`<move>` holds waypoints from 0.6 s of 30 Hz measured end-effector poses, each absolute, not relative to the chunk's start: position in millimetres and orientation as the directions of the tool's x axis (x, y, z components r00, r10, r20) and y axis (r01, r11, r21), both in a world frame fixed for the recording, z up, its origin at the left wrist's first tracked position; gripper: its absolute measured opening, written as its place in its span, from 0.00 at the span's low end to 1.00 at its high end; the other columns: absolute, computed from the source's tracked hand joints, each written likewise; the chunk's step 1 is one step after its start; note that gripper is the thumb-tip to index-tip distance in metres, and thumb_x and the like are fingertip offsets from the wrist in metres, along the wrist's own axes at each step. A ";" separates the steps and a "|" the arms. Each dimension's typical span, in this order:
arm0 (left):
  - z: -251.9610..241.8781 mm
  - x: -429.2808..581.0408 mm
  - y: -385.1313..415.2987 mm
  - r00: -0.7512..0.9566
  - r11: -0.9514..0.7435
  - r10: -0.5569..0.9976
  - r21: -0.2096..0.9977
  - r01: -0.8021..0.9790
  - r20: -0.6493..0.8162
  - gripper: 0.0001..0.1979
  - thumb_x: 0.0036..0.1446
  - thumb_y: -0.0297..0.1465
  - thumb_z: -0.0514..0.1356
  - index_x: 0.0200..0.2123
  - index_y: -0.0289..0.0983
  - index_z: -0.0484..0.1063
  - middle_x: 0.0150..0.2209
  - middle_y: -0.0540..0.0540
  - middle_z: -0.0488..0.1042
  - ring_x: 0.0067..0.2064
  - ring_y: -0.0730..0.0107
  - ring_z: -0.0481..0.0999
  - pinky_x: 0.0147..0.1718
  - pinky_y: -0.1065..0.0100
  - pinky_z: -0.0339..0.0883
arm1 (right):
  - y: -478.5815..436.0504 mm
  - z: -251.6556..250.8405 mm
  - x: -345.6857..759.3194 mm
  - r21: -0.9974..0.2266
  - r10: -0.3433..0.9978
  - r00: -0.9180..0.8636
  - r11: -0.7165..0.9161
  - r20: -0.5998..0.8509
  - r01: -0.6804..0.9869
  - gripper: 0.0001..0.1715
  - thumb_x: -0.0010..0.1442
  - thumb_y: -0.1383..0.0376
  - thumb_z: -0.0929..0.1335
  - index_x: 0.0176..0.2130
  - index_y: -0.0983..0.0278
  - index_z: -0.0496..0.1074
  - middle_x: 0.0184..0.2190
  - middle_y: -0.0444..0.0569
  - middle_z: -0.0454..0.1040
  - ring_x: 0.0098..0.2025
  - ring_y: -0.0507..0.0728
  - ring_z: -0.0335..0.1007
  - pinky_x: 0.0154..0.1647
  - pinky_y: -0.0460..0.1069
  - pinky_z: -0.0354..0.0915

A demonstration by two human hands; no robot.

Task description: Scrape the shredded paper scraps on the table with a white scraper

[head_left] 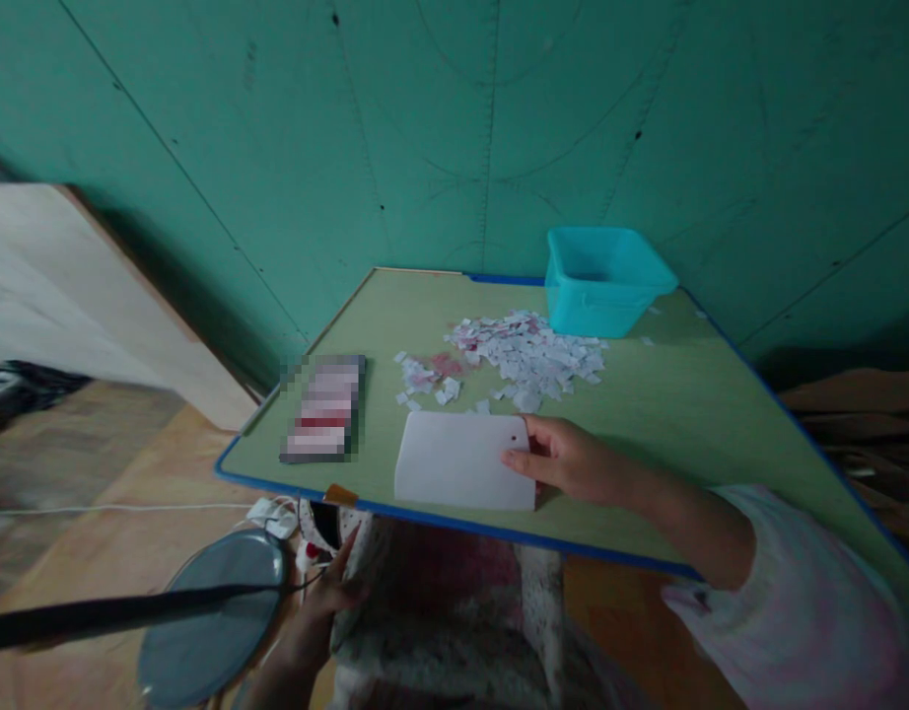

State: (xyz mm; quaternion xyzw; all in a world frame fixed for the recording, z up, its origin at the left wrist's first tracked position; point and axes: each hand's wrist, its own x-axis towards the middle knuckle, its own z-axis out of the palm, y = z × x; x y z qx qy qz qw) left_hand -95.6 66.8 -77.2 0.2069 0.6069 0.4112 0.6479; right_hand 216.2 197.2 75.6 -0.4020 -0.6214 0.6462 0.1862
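Well, the right hand (pixel 573 459) sits at the right edge of a white plastic card (pixel 460 461), fingers laid across that edge just beside a small hole in the card; whether it is actually pinching the card, you cannot tell from here. The card lies flat close to the near edge of a green-topped table (pixel 647 414) with blue trim, and a pink sleeve (pixel 802 616) runs off to the right. Just beyond the card, a heap of paper scraps (pixel 524 360), white flecked with pink and red, spreads across the middle of the table, with a smaller scatter (pixel 425 380) to its left, close to the card's far edge. Toward the far right corner, a turquoise plastic tub (pixel 592 311) stands beside the heap against a teal wall (pixel 454 128); what's inside can't be made out at this angle. Over on the left, a flat stack (pixel 322 409) lies too blurred to name. The left hand (pixel 325 602), fingers spread open, is down below the table's near edge, close to a white plug (pixel 269 515) and a round grey disc (pixel 210 616).
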 end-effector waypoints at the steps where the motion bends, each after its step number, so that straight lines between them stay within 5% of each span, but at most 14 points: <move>1: -75.0 -93.2 64.4 -0.079 0.561 0.792 0.772 -0.300 -0.606 0.38 0.24 0.30 0.65 0.48 0.43 0.74 0.33 0.44 0.82 0.46 0.41 0.76 0.37 0.52 0.73 | 197.1 74.9 216.1 -0.954 0.739 -0.611 -0.152 -0.284 0.259 0.14 0.56 0.58 0.67 0.39 0.65 0.67 0.32 0.48 0.74 0.31 0.53 0.71 0.28 0.48 0.68; 9: -62.7 -81.3 55.8 -0.063 0.489 0.832 0.783 -0.384 -0.551 0.31 0.32 0.35 0.68 0.46 0.46 0.74 0.37 0.48 0.82 0.43 0.50 0.78 0.41 0.56 0.72 | 196.6 76.4 216.0 -0.964 0.717 -0.656 -0.091 -0.237 0.248 0.14 0.57 0.60 0.66 0.41 0.67 0.67 0.36 0.50 0.74 0.33 0.52 0.70 0.32 0.47 0.67; 14: -63.5 -80.2 52.9 -0.053 0.473 0.844 0.788 -0.395 -0.533 0.22 0.54 0.44 0.60 0.49 0.40 0.70 0.42 0.44 0.78 0.41 0.58 0.77 0.42 0.52 0.70 | 195.5 76.7 217.1 -0.972 0.687 -0.698 -0.057 -0.202 0.226 0.17 0.56 0.60 0.67 0.44 0.67 0.67 0.39 0.50 0.74 0.37 0.53 0.70 0.36 0.48 0.68; 18: -64.2 -79.9 51.3 -0.045 0.465 0.850 0.787 -0.406 -0.525 0.19 0.56 0.42 0.59 0.48 0.39 0.70 0.41 0.44 0.77 0.41 0.59 0.77 0.41 0.53 0.70 | 195.3 76.5 217.5 -0.975 0.673 -0.714 -0.051 -0.193 0.216 0.17 0.56 0.60 0.67 0.45 0.66 0.67 0.38 0.50 0.74 0.36 0.52 0.70 0.36 0.48 0.68</move>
